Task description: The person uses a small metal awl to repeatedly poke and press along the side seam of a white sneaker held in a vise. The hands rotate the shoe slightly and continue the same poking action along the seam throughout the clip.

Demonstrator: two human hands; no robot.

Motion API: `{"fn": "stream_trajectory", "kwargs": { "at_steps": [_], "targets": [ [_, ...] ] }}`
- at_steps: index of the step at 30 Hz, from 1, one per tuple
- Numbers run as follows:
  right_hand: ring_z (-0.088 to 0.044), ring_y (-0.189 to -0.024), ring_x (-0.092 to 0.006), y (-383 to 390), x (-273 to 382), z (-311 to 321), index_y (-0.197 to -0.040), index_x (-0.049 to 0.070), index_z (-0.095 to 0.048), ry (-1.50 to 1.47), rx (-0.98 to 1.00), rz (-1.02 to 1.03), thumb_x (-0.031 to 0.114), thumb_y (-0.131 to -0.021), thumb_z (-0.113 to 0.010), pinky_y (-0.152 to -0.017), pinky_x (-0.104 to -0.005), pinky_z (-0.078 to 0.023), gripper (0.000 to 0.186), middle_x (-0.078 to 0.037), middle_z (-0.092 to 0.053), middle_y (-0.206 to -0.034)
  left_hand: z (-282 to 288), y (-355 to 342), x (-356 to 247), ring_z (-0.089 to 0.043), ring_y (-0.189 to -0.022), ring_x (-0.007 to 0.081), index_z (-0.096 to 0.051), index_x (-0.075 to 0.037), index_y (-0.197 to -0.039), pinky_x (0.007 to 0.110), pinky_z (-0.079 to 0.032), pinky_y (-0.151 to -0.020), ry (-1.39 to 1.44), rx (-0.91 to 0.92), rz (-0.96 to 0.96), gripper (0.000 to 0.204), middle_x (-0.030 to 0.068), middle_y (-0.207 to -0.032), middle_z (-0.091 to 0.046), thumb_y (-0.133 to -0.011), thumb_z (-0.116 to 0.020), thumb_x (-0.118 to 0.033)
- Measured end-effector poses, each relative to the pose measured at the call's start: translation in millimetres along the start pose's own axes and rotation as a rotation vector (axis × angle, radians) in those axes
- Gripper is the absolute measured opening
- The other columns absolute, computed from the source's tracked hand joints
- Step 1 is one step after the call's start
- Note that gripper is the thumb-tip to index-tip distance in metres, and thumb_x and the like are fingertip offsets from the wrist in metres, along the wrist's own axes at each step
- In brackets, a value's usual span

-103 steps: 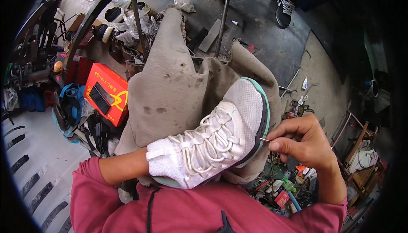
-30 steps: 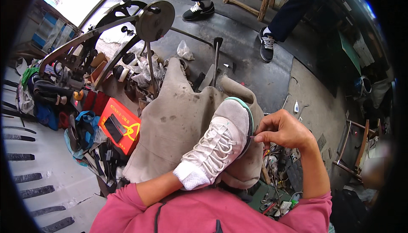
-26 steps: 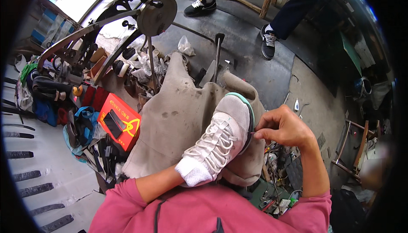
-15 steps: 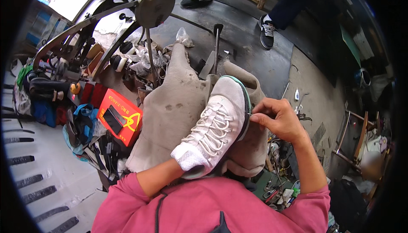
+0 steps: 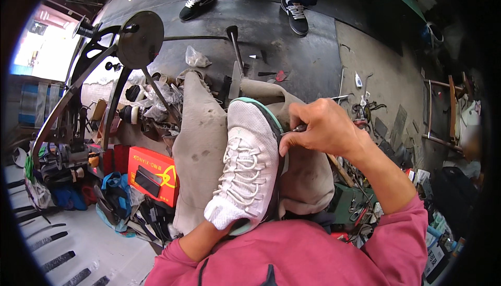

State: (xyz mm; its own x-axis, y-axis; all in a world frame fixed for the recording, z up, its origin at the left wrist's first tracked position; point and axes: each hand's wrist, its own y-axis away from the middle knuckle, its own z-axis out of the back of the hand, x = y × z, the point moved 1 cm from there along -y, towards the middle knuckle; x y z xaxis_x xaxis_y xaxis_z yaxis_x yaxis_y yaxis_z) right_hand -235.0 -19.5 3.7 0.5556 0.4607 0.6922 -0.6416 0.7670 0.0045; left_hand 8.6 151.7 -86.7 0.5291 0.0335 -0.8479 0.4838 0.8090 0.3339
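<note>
A white lace-up sneaker [image 5: 249, 155] with a green-edged sole rests toe-away on the brown-grey cloth [image 5: 201, 145] over my lap. My left forearm [image 5: 201, 241] runs into the shoe's opening, so the hand and its fingers are hidden inside. At the right side of the toe, my right hand [image 5: 326, 129] is closed around a thin awl [image 5: 300, 128]. Its fine point meets the edge between upper and sole. Part of the awl lies hidden in my fist.
A red box [image 5: 153, 176] with a dark phone [image 5: 148, 182] on it stands left of my lap. Beyond is an iron stitching machine with a round disc [image 5: 140, 39]. A metal post [image 5: 235, 51] rises ahead. Another person's black shoes [image 5: 296, 15] stand farther off. Tools lie scattered right.
My view has shifted, and the sneaker stands more upright in it. My right hand, earlier pinching something thin by the sole, now has the awl in its grip at the toe's edge.
</note>
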Motion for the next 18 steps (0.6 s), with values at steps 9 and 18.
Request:
{"fn": "stream_trajectory", "kwargs": {
  "at_steps": [9, 18],
  "targets": [
    [-0.068, -0.063, -0.0395, 30.6, -32.0, -6.5, -0.072, 0.002, -0.066, 0.249, -0.082, -0.188, 0.075, -0.071, -0.085, -0.06, -0.0471, -0.053, 0.076, -0.019, -0.066, -0.065, 2.6, 21.0, 11.9, -0.04, -0.155, 0.0276, -0.042, -0.008, -0.163, 0.04, -0.029, -0.128, -0.101, -0.077, -0.175, 0.066, 0.0123, -0.168, -0.042, -0.104, -0.061, -0.031],
    [-0.047, -0.065, -0.0053, 75.8, 0.8, -25.6, -0.163, -0.004, -0.031, -1.334, -0.162, -0.192, 0.05, -0.084, -0.083, -0.058, -0.0191, -0.037, 0.109, -0.002, -0.059, -0.084, -13.2, 57.8, 32.1, -0.064, -0.133, 0.0366, -0.073, -0.007, -0.134, 0.047, -0.047, -0.115, 0.212, -0.339, -0.348, 0.044, 0.018, -0.136, -0.071, -0.092, -0.066, -0.019]
  ]
}}
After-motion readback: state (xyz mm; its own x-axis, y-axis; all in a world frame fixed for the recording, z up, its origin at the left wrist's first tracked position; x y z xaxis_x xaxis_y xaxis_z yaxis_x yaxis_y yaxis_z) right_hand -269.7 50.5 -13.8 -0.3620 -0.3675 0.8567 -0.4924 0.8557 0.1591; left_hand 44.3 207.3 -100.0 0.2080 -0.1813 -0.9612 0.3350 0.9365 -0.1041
